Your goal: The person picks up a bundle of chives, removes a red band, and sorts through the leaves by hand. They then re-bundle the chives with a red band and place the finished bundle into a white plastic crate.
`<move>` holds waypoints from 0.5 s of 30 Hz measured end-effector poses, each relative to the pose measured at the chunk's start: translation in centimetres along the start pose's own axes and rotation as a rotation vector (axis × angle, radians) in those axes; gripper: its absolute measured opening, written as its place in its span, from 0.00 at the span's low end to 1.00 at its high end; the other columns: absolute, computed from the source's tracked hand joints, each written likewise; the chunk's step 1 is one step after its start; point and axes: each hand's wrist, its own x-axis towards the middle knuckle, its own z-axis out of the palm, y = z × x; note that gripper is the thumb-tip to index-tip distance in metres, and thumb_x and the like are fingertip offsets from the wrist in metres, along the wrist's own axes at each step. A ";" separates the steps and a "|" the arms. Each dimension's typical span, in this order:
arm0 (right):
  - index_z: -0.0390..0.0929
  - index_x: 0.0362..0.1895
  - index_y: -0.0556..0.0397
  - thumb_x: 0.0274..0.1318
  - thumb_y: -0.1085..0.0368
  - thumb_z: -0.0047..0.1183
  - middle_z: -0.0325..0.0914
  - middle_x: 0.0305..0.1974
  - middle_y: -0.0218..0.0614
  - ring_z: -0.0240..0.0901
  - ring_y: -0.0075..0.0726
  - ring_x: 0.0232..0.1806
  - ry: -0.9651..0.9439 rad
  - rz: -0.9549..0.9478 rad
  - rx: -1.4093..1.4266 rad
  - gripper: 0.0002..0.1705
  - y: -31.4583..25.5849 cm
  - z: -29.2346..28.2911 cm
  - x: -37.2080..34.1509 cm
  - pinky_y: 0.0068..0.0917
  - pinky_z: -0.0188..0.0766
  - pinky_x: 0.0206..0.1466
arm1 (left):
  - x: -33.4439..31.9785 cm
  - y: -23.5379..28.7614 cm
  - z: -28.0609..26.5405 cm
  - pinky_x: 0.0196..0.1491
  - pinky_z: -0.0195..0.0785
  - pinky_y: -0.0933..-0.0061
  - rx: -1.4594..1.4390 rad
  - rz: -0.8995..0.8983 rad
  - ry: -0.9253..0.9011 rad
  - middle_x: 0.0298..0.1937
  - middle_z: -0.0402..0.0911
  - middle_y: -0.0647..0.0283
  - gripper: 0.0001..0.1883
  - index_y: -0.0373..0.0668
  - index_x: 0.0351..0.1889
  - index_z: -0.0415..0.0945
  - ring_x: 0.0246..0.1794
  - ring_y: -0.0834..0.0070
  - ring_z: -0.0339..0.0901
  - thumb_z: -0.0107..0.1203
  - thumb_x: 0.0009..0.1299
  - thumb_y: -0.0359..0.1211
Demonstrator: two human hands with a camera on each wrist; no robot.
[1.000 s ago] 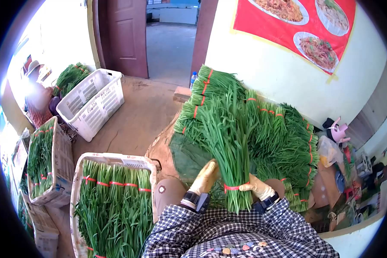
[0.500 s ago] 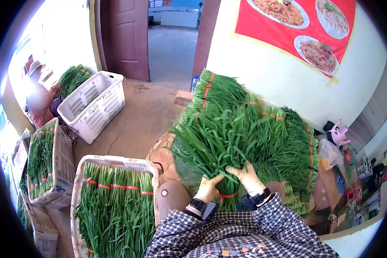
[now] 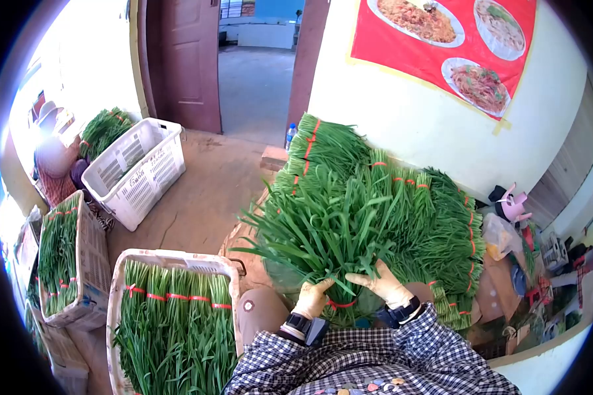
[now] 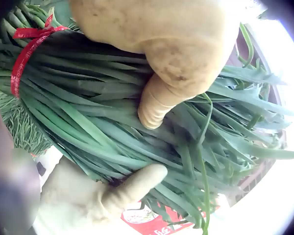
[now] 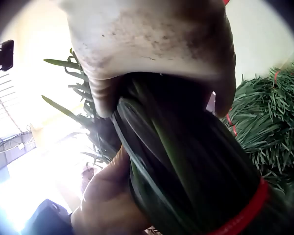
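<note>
Room: pale wall (image 3: 547,118) hung with a red poster (image 3: 389,51); an open doorway (image 3: 257,85) is seen beside it.
Bunch: one sheaf of long green leaves (image 3: 329,240) is held in front of the lap, between the knees, its leaves fanned out towards the pile.
Left hand: one side of the leaves is gripped by the gloved left hand (image 3: 311,299), its thumb pressed flat on them; the other fingertips are hidden.
Right hand: the opposite side is gripped by the gloved right hand (image 3: 383,288), its fingers bent round the leaves.
Tie: the bunch is bound by a red tie (image 3: 340,305) below both hands; were it slack, stems could be shed under a hard pull.
Loose leaves: outer leaves are not enclosed by the grip and could be bent or snapped if squeezed or twisted.
Pile: tied bunches are heaped just beyond (image 3: 435,237); tips could be snagged there if the bunch were dragged across.
Crate: more tied bunches are packed in a crate (image 3: 204,260) to the left; leaves could be crushed against its rim by a careless swing.
</note>
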 end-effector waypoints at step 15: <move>0.85 0.52 0.55 0.67 0.72 0.60 0.87 0.49 0.34 0.84 0.24 0.46 0.506 -0.297 -0.065 0.11 -13.9 -6.4 -2.9 0.19 0.79 0.53 | -0.5 -1.5 -0.7 0.66 0.70 0.64 -0.202 -0.051 -0.114 0.63 0.81 0.61 0.21 0.40 0.65 0.77 0.63 0.65 0.77 0.59 0.73 0.22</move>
